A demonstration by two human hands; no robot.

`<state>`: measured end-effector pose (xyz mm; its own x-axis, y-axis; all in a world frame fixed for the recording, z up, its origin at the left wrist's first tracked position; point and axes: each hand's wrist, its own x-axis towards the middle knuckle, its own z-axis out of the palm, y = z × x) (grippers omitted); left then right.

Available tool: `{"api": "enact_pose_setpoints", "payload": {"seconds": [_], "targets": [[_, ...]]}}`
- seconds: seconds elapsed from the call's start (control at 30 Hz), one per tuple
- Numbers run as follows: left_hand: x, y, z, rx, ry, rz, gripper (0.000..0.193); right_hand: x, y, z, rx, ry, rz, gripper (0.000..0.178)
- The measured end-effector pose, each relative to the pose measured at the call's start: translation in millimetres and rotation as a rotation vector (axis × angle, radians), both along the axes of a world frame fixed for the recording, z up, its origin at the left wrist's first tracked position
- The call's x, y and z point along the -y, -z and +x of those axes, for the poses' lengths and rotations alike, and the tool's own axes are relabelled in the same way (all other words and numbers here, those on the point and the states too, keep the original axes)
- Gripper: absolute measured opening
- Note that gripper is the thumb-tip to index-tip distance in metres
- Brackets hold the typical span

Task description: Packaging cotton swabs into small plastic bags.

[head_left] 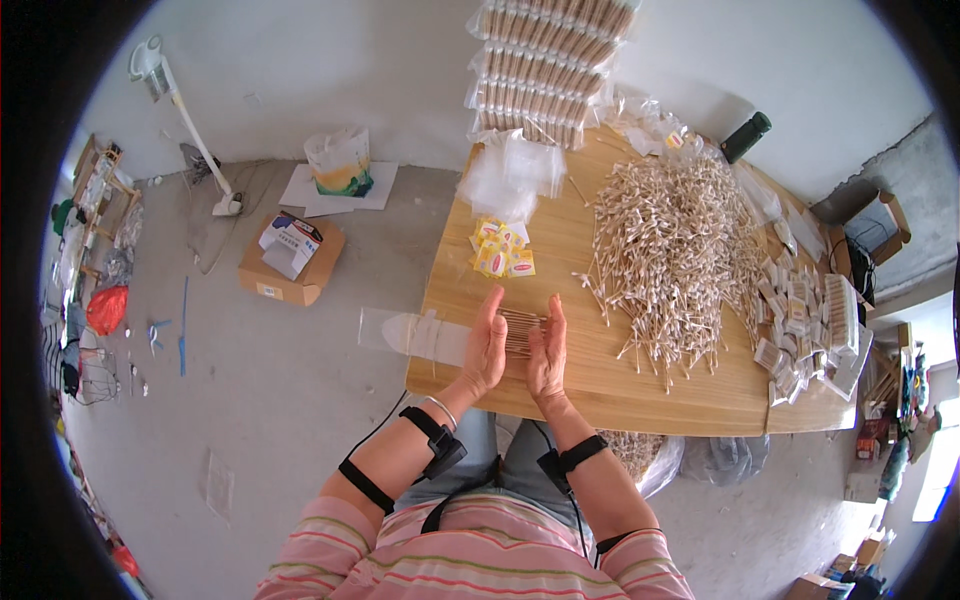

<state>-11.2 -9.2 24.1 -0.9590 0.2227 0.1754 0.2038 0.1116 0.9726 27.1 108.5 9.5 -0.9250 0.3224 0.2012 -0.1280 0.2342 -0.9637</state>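
A neat row of cotton swabs [519, 333] lies between my palms near the front edge of the wooden table. My left hand [485, 345] presses on one end of the row and my right hand [547, 350] on the other, both with fingers held straight and palms facing. My fingers partly hide the swab tips. Beside my left hand, a clear plastic bag [437, 340] sticks out over the table's left edge. Just beyond my hands are several yellow and white cards [497, 252]. A big heap of loose cotton swabs [672, 250] spreads to the right.
Packed swab bundles [545, 70] are stacked at the back, with empty clear bags [512, 175] before them. Small filled packs [800, 330] pile up at the right of the table [590, 385]. A dark green bottle [746, 137] is at the back right. Cardboard box [290, 255] on the left floor.
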Motion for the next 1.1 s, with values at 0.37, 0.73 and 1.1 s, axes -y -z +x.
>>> {"api": "enact_pose_setpoints", "payload": {"seconds": [0.37,0.73,1.1], "targets": [[5.4,13.1,-15.7,0.056,0.024,0.102,0.075,5.3,-2.5,-12.1,0.009,-0.029,-0.008,0.048],[8.0,15.9,-11.0,0.157,-0.002,0.340,0.078,-8.9,-7.6,-4.8,0.056,-0.243,0.635,0.046],[10.6,8.6,-7.0,0.135,0.085,0.178,0.082,3.6,2.5,-10.2,-0.041,0.022,0.043,0.042]]}}
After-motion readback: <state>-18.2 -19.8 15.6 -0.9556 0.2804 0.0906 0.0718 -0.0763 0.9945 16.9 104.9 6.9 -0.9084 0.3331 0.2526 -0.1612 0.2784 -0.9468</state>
